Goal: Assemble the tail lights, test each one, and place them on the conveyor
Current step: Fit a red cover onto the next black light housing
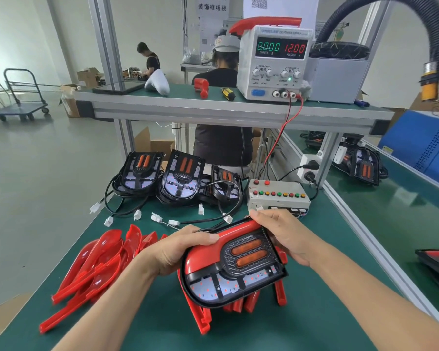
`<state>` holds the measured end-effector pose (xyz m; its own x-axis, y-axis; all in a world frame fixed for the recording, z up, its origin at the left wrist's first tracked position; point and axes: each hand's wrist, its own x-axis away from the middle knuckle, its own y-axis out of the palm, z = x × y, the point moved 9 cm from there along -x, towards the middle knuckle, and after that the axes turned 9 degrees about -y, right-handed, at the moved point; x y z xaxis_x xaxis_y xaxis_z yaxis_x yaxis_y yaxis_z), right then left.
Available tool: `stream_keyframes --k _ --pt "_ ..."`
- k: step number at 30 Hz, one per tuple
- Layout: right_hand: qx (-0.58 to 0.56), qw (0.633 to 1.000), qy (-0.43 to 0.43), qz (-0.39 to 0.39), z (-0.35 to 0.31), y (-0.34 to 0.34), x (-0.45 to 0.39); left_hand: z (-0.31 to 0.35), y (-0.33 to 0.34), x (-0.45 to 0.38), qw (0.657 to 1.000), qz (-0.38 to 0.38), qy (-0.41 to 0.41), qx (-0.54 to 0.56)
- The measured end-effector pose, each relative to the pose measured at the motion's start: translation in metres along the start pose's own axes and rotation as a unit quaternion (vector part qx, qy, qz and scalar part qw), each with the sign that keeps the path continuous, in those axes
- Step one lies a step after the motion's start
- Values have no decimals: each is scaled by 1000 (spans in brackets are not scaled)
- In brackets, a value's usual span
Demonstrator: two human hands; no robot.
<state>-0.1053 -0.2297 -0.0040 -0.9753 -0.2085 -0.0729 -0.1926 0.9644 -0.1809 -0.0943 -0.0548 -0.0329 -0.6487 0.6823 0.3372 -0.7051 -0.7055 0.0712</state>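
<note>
pressing a red lens cover [203, 252] onto a black tail light housing [238, 282], both hands clamp the assembly just above the green bench mat [142, 323]. left hand [178, 249]: thumb laid along the red cover's upper edge, remaining fingers curled beneath and out of sight. right hand [281, 234]: fingers wrapped over the far right corner of the housing, thumb along its side. the cover appears only partly seated, leaving the led board and the amber reflector bars uncovered; the step is best done by aligning the cover's rim with the housing edge all round, then squeezing evenly from one end to the other so that every clip catches, keeping the trailing cable clear of the seam. spare red covers [96, 264] lie to the left and under the held unit; unfinished housings [180, 178] with white connectors stand behind, beside the test box [276, 196] and below the dc power supply [276, 62], reading 12.00 v. hidden: the clips, the held unit's connector and the underside grip. the conveyor cannot be identified with certainty.
</note>
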Motion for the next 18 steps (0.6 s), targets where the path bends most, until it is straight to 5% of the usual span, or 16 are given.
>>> stream_keyframes --k 8,14,18 --pt "-8 1000 -6 27 2 -10 1 2 -3 -4 999 28 -4 -19" --pt "-32 994 -15 100 9 -25 1 5 -15 -1 987 119 49 99" --pt "-73 985 -12 154 13 -35 2 5 -28 13 952 252 96 141"
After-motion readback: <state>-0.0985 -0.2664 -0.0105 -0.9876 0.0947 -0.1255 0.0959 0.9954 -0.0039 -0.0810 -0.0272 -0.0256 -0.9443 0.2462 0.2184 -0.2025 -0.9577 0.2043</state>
